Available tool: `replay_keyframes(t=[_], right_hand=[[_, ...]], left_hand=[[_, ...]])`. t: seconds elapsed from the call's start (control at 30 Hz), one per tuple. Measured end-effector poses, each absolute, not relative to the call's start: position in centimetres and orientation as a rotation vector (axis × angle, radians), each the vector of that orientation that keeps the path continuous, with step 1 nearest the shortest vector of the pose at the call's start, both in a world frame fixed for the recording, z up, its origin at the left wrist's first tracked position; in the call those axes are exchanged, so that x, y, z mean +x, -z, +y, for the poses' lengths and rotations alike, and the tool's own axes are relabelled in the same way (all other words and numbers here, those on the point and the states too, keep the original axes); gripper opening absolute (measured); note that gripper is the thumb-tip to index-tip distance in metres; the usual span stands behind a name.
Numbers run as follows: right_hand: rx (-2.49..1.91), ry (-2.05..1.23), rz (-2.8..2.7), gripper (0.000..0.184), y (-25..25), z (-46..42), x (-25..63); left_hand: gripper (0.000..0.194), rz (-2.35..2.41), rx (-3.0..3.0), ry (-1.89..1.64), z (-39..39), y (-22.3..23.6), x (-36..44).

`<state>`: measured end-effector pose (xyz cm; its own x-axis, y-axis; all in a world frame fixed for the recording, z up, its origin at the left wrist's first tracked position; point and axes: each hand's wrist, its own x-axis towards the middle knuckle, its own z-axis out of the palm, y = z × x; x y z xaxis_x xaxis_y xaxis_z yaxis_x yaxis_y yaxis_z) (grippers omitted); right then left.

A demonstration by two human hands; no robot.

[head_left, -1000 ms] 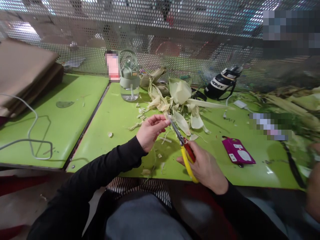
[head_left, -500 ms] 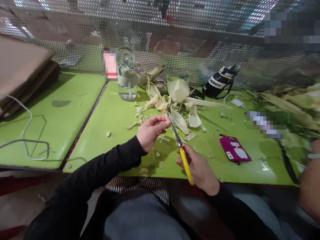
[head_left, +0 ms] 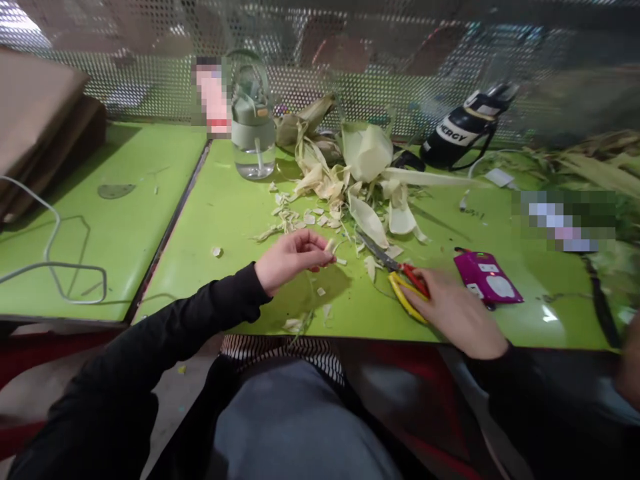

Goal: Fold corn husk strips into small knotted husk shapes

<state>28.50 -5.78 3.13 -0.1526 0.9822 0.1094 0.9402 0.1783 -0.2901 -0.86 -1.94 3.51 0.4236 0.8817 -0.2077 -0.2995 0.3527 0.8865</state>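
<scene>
A small pale piece of husk (head_left: 330, 245) is pinched between the thumb and fingers of my left hand (head_left: 295, 257), just above the table. My right hand (head_left: 457, 307) grips the scissors (head_left: 383, 252) by their yellow and red handles, low over the green tabletop. The blades point up and left toward the husks, away from my left hand. Beyond both hands lies a heap of pale corn husks (head_left: 367, 150), some curled and some in strips. Small husk scraps (head_left: 290, 220) are scattered in front of it.
A clear water bottle (head_left: 254, 143) and a black bottle (head_left: 457, 137) stand by the perforated metal screen (head_left: 165, 87). A purple power strip (head_left: 487, 277) lies right of my right hand. Brown cardboard (head_left: 40, 127) and a white cable (head_left: 50, 250) are at left; more husks (head_left: 600, 160) at right.
My right hand has moved right and lowered the scissors toward the table, away from my left hand. The left hand has shifted slightly left with the piece between its fingers.
</scene>
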Motion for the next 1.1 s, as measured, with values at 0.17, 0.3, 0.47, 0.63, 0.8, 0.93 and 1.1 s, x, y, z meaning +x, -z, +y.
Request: replay_keyframes(t=[0.17, 0.3, 0.47, 0.63, 0.8, 0.93, 1.1], right_hand=[[-1.627, -0.449, -2.182, 0.043, -5.7, -6.1, 23.3], [-1.35, -0.62, -2.183, 0.027, -5.5, -6.2, 18.1], [-1.361, -0.697, -2.114, 0.02, -3.7, -5.8, 16.3], [-1.36, -0.881, -2.056, 0.017, -3.2, -4.9, 16.0], [-1.338, -0.982, -1.971, 0.018, -3.2, -4.2, 16.1], [-1.293, -1.11, -1.892, 0.023, -3.3, -3.8, 16.3], [-1.271, -1.256, -1.88, 0.035, -3.5, -3.0, 16.5]], left_hand=[[0.016, 0.831, 1.128, -0.786, -2.9, -2.5, -0.9], [0.013, 0.974, 1.38, -0.817, -3.4, -2.0, -0.8], [0.012, 1.162, 1.521, -0.742, -4.0, -1.6, -2.0], [0.012, 1.124, 1.474, -0.757, -3.8, -0.9, -2.5], [0.017, 0.874, 1.121, -0.657, -2.7, -1.0, -3.1], [0.014, 0.831, 1.014, -0.613, -2.0, -1.4, -3.6], [0.012, 0.923, 1.126, -0.639, -1.5, -1.7, -3.5]])
